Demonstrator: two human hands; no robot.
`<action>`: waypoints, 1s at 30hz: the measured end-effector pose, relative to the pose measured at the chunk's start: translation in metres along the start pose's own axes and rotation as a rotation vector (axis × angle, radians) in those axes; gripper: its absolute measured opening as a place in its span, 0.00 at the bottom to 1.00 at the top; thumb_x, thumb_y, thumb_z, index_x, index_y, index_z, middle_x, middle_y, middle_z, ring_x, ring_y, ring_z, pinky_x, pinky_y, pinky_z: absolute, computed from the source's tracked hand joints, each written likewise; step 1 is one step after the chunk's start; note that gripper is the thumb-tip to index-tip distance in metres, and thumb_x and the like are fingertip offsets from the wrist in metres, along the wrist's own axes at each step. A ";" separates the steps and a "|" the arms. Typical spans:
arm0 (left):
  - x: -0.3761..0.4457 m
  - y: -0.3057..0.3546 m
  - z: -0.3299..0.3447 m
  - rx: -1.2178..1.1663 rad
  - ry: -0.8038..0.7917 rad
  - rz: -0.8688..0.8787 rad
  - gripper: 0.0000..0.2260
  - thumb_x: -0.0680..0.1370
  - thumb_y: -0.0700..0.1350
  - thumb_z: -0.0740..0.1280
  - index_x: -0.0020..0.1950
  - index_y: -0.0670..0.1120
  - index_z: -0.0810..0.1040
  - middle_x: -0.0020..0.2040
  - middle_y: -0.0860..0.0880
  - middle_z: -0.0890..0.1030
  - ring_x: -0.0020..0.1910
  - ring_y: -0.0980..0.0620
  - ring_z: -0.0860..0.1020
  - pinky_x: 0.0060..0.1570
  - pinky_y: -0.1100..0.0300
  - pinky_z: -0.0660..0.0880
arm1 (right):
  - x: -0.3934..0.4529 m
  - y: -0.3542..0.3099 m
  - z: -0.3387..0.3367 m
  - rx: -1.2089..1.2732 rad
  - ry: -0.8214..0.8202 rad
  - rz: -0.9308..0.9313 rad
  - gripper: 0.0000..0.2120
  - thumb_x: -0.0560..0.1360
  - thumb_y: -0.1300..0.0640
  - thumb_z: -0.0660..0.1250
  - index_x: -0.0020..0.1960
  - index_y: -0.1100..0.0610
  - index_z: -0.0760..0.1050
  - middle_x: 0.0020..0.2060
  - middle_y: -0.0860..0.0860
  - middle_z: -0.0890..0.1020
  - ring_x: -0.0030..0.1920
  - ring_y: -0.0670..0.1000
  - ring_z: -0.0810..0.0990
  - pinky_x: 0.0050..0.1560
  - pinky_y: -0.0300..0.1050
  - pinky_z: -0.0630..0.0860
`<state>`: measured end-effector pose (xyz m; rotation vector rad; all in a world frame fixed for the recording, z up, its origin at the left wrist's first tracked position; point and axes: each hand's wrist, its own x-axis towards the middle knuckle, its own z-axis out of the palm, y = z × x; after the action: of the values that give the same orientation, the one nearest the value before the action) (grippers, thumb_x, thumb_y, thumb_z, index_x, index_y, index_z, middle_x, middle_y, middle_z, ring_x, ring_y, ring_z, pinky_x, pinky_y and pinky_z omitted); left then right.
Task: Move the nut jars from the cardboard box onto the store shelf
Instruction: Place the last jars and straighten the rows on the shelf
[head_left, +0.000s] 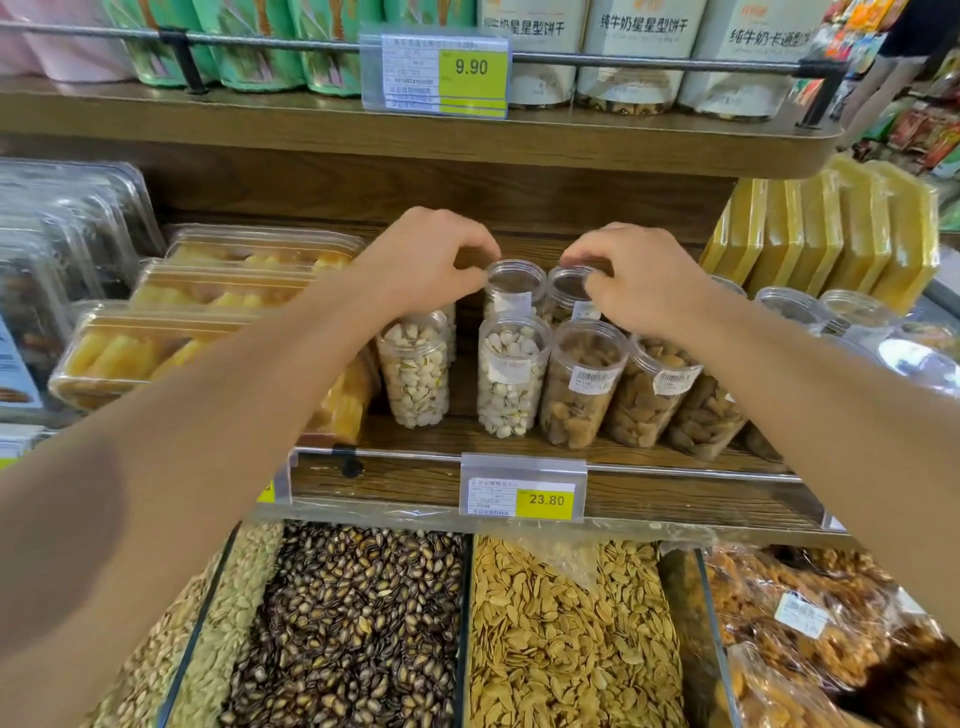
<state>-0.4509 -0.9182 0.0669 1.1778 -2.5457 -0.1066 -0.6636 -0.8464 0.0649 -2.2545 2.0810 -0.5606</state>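
Observation:
Clear nut jars stand on the wooden store shelf. My left hand pinches the lid rim of a back-row pistachio jar. My right hand pinches the lid rim of the brown nut jar beside it. In front stand two pistachio jars and several almond jars. The cardboard box is not in view.
Trays of yellow dried fruit fill the shelf's left side. Yellow packs and more clear jars stand at the right. Open bins of seeds lie below. A price tag hangs on the shelf's rail. The upper shelf overhangs.

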 end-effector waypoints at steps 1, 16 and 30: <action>-0.010 -0.004 -0.005 0.021 0.013 -0.008 0.13 0.78 0.47 0.67 0.62 0.52 0.79 0.61 0.53 0.80 0.61 0.52 0.76 0.61 0.56 0.69 | -0.004 -0.009 0.001 0.010 0.004 -0.040 0.17 0.78 0.62 0.61 0.63 0.50 0.77 0.60 0.49 0.77 0.60 0.50 0.75 0.55 0.40 0.67; -0.102 -0.010 0.006 0.479 0.031 -0.107 0.12 0.77 0.48 0.65 0.60 0.57 0.78 0.57 0.53 0.81 0.67 0.49 0.70 0.74 0.39 0.44 | -0.044 -0.064 0.036 -0.173 -0.055 -0.124 0.22 0.77 0.50 0.66 0.70 0.51 0.71 0.66 0.52 0.74 0.66 0.55 0.70 0.60 0.52 0.71; -0.090 0.003 0.003 0.331 -0.004 -0.122 0.15 0.71 0.54 0.68 0.57 0.54 0.73 0.46 0.52 0.79 0.56 0.47 0.76 0.68 0.44 0.59 | -0.049 -0.056 0.039 -0.099 -0.045 -0.156 0.20 0.77 0.53 0.66 0.69 0.53 0.71 0.65 0.51 0.74 0.65 0.54 0.71 0.59 0.53 0.74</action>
<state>-0.3997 -0.8486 0.0406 1.4517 -2.5599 0.2952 -0.6015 -0.8010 0.0311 -2.4748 1.9667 -0.4158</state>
